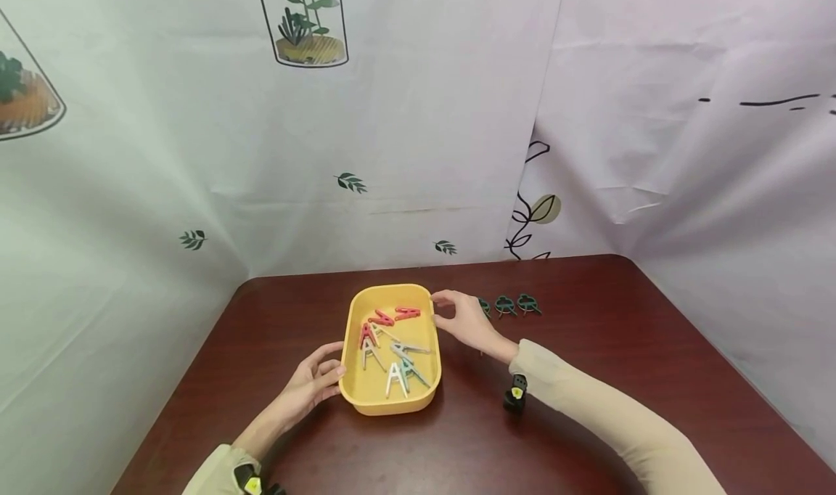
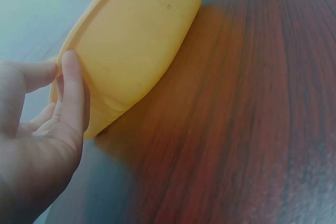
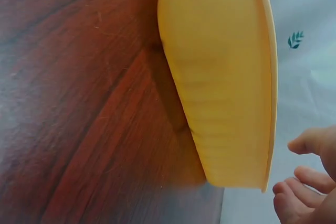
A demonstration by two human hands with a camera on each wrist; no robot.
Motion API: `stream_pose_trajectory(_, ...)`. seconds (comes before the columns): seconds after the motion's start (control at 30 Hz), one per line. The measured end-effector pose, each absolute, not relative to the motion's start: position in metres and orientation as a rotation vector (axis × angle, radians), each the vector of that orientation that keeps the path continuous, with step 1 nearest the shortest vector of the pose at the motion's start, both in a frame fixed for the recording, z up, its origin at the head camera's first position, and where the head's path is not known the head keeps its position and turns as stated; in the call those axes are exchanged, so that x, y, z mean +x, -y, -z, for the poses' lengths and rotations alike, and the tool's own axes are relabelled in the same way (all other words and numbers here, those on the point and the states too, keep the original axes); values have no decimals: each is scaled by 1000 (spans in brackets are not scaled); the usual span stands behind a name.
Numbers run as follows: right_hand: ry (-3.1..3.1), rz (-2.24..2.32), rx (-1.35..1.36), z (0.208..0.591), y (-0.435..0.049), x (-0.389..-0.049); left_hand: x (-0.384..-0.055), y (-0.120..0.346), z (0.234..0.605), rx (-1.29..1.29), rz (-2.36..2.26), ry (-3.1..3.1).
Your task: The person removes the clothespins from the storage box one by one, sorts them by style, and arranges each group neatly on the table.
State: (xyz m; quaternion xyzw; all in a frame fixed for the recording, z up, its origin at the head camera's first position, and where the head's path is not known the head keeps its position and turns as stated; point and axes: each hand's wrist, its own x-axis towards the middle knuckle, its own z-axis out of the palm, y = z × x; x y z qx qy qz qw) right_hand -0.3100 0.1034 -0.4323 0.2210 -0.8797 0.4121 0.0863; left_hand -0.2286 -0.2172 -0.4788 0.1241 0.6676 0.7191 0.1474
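A yellow plastic tray (image 1: 392, 408) stands on the table in front of me. Inside lie several clothespins: red ones (image 1: 408, 313) at the back and left, white ones (image 1: 395, 379), and a teal one (image 1: 413, 371) near the front right. My left hand (image 1: 307, 386) pinches the tray's left rim, one finger flat on the outer wall (image 2: 131, 45) in the left wrist view. At the tray's right back corner hovers my right hand (image 1: 469, 324), its thumb and fingers spread. The right wrist view shows a gap between these fingers (image 3: 310, 179) and the tray's rim.
Several dark green clips (image 1: 505, 305) lie in a row behind the right hand, one partly hidden by it. The dark red wooden table (image 1: 588, 350) meets a white patterned curtain (image 1: 424, 154) at its back edge. Similar cloth hangs on both sides.
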Motion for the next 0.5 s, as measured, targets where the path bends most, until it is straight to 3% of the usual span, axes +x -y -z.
stream_pose_trajectory(0.5, 2708, -1291, 907, 426, -77, -333, -230, 217, 477, 364, -2056, -1907)
